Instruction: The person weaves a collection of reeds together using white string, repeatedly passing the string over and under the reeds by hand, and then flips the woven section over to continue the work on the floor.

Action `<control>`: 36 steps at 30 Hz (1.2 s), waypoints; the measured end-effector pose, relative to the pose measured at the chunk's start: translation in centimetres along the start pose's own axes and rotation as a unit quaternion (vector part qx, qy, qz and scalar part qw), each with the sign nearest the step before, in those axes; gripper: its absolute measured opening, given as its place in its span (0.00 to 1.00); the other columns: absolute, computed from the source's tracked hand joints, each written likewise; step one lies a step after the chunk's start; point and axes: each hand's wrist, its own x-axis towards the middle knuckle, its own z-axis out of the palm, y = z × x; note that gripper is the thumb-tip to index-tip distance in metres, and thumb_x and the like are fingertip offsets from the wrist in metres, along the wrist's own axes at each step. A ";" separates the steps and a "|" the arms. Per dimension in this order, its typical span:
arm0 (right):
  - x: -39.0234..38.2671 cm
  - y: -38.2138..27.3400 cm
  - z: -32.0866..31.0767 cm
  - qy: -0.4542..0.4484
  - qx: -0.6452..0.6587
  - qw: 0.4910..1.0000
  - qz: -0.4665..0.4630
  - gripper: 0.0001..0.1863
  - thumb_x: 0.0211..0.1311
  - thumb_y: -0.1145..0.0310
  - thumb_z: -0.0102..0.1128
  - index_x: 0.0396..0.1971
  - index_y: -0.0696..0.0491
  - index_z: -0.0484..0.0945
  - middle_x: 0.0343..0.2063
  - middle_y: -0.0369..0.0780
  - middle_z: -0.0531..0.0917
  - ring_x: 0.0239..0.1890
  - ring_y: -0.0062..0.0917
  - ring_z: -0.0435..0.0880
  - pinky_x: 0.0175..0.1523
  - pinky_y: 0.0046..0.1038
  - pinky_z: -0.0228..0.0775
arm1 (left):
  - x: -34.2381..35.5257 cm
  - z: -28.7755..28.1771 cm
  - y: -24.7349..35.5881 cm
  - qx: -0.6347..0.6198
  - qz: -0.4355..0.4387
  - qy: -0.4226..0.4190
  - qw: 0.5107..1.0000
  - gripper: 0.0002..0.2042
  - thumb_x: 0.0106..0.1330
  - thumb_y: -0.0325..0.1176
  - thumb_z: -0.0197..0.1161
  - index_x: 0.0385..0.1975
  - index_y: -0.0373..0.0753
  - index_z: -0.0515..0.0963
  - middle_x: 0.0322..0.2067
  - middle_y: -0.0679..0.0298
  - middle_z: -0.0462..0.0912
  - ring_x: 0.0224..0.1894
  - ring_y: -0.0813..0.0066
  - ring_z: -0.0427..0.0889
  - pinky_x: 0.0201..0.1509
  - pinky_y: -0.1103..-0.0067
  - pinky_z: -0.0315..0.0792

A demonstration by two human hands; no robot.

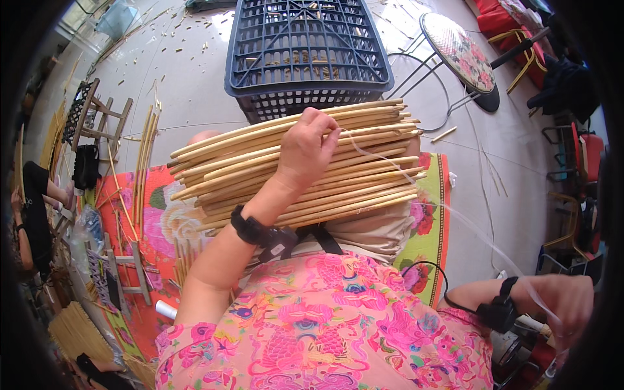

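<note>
left hand (307, 149) pinches cord (382, 157) over sticks (250, 172); right hand (569, 307) (well apart, near view's edge) seemingly grips it.

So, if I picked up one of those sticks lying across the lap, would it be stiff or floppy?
Probably fairly stiff: the sticks show no obvious droop where their left ends jut past the lap. Each looks slim, so likely light. They also seem rounded, so a loose one might roll.

The left hand (307, 148) is forward in a pinch, while the blurred right hand (568, 308) is out wide.
</note>
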 end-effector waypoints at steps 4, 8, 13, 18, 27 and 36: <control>0.4 3.0 -1.8 -0.067 -0.481 0.718 0.499 0.14 0.54 0.67 0.62 0.38 0.60 0.78 0.15 0.38 0.73 0.13 0.27 0.71 0.18 0.28 0.61 | 0.1 -0.9 -0.3 -0.031 -0.008 0.020 0.999 0.04 0.58 0.20 0.59 0.31 0.34 0.73 0.35 0.58 0.72 0.28 0.65 0.78 0.31 0.74 0.73; -2.5 12.5 -5.3 -0.032 -0.536 0.666 0.518 0.11 0.57 0.80 0.53 0.40 0.58 0.78 0.24 0.42 0.77 0.26 0.36 0.76 0.33 0.30 0.67 | 0.0 -1.1 -0.8 -0.049 0.012 0.016 0.999 0.03 0.59 0.19 0.57 0.31 0.33 0.73 0.35 0.58 0.70 0.28 0.67 0.77 0.31 0.76 0.72; -7.9 20.4 -12.6 0.036 -0.640 0.679 0.357 0.07 0.58 0.75 0.57 0.37 0.56 0.79 0.30 0.44 0.81 0.33 0.38 0.80 0.40 0.34 0.70 | 0.1 -1.0 -0.7 -0.070 0.016 0.009 0.997 0.03 0.61 0.19 0.57 0.32 0.33 0.74 0.35 0.62 0.69 0.27 0.76 0.72 0.31 0.81 0.70; -9.0 24.4 -16.9 -0.021 -0.753 0.592 0.287 0.04 0.53 0.75 0.57 0.29 0.53 0.78 0.30 0.42 0.81 0.36 0.34 0.80 0.44 0.33 0.69 | 0.0 -1.3 -0.5 -0.100 -0.034 -0.009 0.994 0.03 0.60 0.20 0.59 0.32 0.34 0.76 0.37 0.61 0.71 0.36 0.74 0.74 0.39 0.81 0.71; -8.8 26.4 -17.2 -0.122 -0.785 0.544 0.272 0.05 0.51 0.73 0.55 0.28 0.50 0.78 0.32 0.37 0.77 0.37 0.32 0.79 0.43 0.32 0.71 | 0.0 -1.4 -0.9 -0.093 -0.013 -0.008 0.996 0.03 0.60 0.20 0.59 0.32 0.33 0.76 0.38 0.62 0.70 0.33 0.77 0.72 0.36 0.83 0.70; -9.6 26.2 -18.3 -0.146 -0.688 0.666 0.248 0.07 0.52 0.76 0.57 0.33 0.55 0.75 0.30 0.42 0.76 0.36 0.37 0.78 0.39 0.34 0.72 | 0.3 -1.3 -0.7 -0.055 0.001 -0.001 0.998 0.02 0.61 0.20 0.59 0.31 0.33 0.74 0.37 0.61 0.70 0.30 0.76 0.72 0.32 0.82 0.70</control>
